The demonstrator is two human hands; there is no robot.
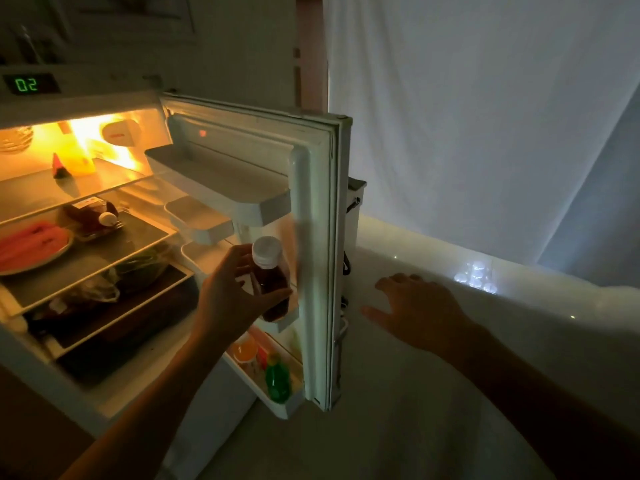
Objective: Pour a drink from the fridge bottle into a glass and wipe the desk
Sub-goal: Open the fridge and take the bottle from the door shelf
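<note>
Early stage: left hand (235,292) wraps the bottle (272,277) standing in the fridge door (311,237) shelf; right hand (419,306) hovers spread, empty. Pouring and wiping remain; no glass identifiable.

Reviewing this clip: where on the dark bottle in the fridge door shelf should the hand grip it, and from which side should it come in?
Probably around the upper body, just below the white cap of the dark bottle, coming from the open fridge-interior side, as the left hand does. The bottle stands upright, its base is sunk behind the door shelf wall, and the door panel blocks the far side.
</note>
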